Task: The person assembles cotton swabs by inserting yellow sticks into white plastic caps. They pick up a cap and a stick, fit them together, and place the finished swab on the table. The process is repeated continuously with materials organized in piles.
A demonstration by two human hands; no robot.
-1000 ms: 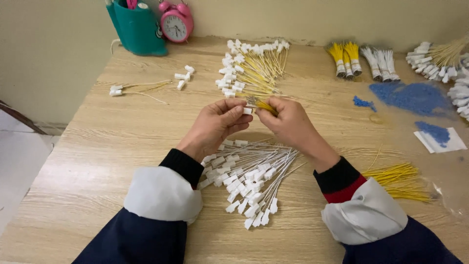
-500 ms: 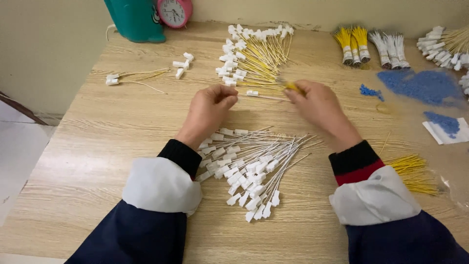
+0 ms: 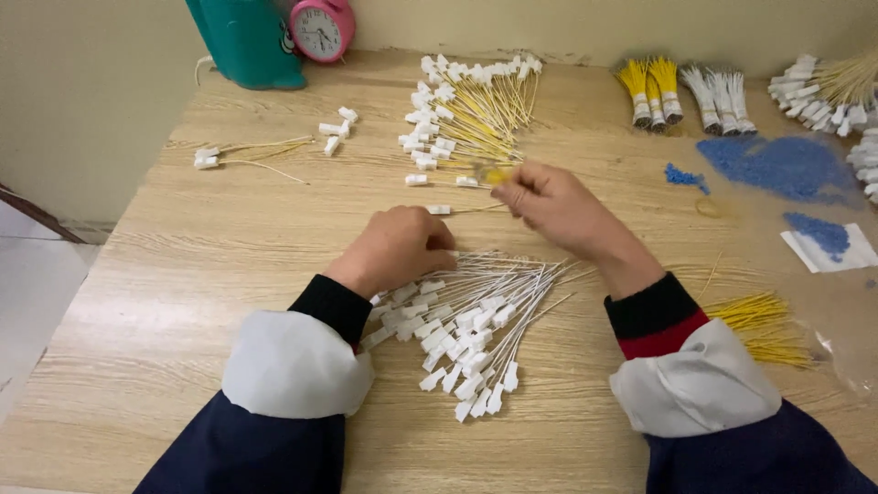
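- Spreading across my feed is the wooden table (image 3: 183,274), the landmark for all that follows, with every item lying on its top.
- At the table's far left edge I see a teal container (image 3: 245,41) with a pink alarm clock (image 3: 320,27) just beside it.
- At the near middle of the table lies a fan of white wires with white connectors (image 3: 476,320), the left wrist resting over its upper end.
- Toward the far middle sits a pile of yellow wires with white connectors (image 3: 471,114); a few loose white connectors (image 3: 337,126) lie to its left.
- On the table's right side I make out blue beads (image 3: 777,165) scattered loose, and bare yellow wires (image 3: 764,325) by the near right edge.
- Between the two piles, the left hand (image 3: 398,247) is curled, fingers pinching the white connector end of a single wire (image 3: 457,209).
- The right hand (image 3: 558,206) is closed on that wire's other end, with a yellow piece (image 3: 494,174) nipped at its fingertips.
- My judgement of the risk: the wire is thin and held only at its ends, so a slack pinch could drop it into the white fan below, where it would be hard to pick out; a sleeve could also drag that fan out of order.
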